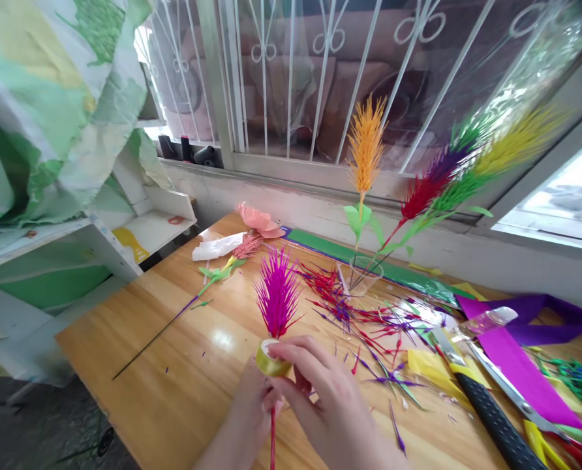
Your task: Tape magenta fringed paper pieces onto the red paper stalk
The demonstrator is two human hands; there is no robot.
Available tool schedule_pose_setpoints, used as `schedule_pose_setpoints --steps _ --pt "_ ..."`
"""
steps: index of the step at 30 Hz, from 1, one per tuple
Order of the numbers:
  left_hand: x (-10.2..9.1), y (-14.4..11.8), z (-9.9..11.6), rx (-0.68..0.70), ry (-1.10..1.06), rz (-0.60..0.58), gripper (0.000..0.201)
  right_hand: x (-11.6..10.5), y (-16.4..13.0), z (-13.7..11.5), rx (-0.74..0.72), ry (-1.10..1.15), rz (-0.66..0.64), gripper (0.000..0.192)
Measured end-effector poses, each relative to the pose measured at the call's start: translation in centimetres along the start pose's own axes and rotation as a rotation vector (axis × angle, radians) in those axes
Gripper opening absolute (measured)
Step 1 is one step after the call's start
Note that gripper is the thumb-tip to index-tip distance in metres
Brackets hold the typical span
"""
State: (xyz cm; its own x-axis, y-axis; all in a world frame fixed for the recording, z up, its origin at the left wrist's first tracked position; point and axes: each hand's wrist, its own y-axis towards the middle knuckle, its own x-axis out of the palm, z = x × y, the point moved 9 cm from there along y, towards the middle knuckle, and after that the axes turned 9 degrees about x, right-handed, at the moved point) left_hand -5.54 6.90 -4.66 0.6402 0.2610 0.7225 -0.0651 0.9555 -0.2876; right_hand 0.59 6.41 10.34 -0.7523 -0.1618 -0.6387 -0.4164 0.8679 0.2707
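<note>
left hand (pixel 254 408): down at the near edge of the table (pixel 173 385), fingers closed round the red stem (pixel 273 437) of the magenta spike flower (pixel 277 294), keeping it upright

right hand (pixel 323 398): right up against the left one, thumb and fingers pinched on a small roll of yellowish tape (pixel 270 359) pressed to the stem just under the flower head

magenta spike flower: sticks up above both hands, about mid-table on the near side

glass vase (pixel 362 274): near the far edge, with orange, red, purple, green and yellow spike flowers standing in it

scraps: loads of red and purple paper slivers (pixel 359 320) scattered between the vase and the hands

scissors (pixel 496 385): lying toward the right edge, black handle close to the near edge, next to a magenta paper sheet (pixel 520 365)

left side of the table: a green-stemmed flower (pixel 217 274) lying flat, a pink paper piece (pixel 259 220) by the far corner
</note>
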Motion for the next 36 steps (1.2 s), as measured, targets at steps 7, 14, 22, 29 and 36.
schedule_pose_setpoints --steps 7,14,22,29,36 --pt "1.4 0.0 0.6 -0.024 -0.001 -0.004 0.030 -2.2 -2.2 2.6 -0.089 -0.119 -0.067 0.034" --pt "2.4 -0.3 -0.1 -0.151 -0.242 -0.136 0.023 -2.7 -2.5 4.0 -0.064 -0.061 -0.070 0.033" --pt "2.2 -0.2 -0.6 -0.170 -0.212 -0.084 0.023 -2.2 -2.8 4.1 -0.028 -0.040 -0.093 0.032" --pt "2.3 -0.2 -0.3 -0.187 -0.155 -0.113 0.023 -1.9 -2.5 4.5 -0.005 -0.053 -0.072 0.026" --pt "2.2 -0.2 0.1 -0.127 -0.066 -0.113 0.023 -1.6 -2.6 4.7 0.003 -0.048 -0.113 0.029"
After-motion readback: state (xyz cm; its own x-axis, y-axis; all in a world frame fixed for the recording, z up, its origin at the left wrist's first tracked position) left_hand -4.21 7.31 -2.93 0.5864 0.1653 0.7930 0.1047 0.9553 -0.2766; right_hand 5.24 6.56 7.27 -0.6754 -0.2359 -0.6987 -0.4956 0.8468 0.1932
